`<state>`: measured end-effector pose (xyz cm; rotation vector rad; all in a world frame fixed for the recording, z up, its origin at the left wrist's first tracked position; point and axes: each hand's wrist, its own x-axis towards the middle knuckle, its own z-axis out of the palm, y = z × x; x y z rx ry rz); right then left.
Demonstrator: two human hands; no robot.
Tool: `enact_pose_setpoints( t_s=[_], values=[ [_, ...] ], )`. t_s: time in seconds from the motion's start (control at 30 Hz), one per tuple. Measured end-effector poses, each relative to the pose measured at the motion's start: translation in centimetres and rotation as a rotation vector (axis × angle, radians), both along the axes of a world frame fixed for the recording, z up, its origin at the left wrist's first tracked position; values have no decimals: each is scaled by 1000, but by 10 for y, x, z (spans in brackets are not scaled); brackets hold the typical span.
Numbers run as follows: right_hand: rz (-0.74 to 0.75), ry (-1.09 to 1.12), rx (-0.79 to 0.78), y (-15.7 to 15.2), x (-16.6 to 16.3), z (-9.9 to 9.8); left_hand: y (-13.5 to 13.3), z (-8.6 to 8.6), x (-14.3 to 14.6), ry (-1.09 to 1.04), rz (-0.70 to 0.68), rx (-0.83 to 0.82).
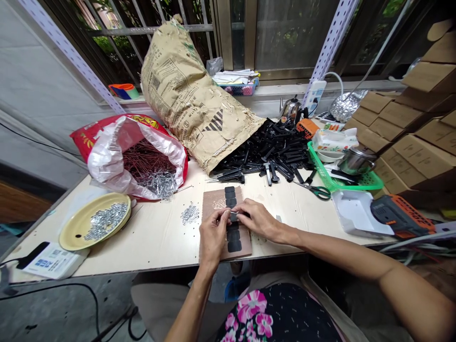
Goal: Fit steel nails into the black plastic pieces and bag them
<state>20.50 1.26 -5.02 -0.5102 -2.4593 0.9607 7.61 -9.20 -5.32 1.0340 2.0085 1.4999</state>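
Over a brown board (208, 237) with a column of black pads (233, 236), my two hands meet with their fingertips pinched. My left hand (213, 235) is closed at the board's left side, thumb against forefinger. From the right comes my right hand (258, 219), also closed in a pinch. Between the fingertips is a thin, greyish, rod-like piece (233, 213), too small to name surely. Left of the board lies a pile of small silvery metal parts (190, 214). Many black plastic parts (281, 147) are heaped beyond the board.
A red and white sack (103, 156) of long screws or nails stands left, near a yellow plate (69, 237) of small metal parts. A paper sack (178, 90) leans behind. Scissors (317, 191), a green basket (370, 183), a power-tool battery (399, 216) and cardboard boxes (416, 161) are right.
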Motion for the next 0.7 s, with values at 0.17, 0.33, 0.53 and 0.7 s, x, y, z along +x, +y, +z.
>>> enact_pose_setpoints(
  t_s=[0.17, 0.33, 0.53, 0.7],
  values=[
    [-88, -107, 174, -3, 4, 0, 1, 3, 1, 20, 11, -1],
    [-112, -79, 154, -1, 1, 6, 3, 1, -4, -278, -21, 18],
    [-105, -120, 302, 1, 3, 9, 3, -2, -7, -465, -16, 47],
    [-129, -100, 420, 0, 5, 9, 4, 4, -2, -571, -19, 66]
  ],
)
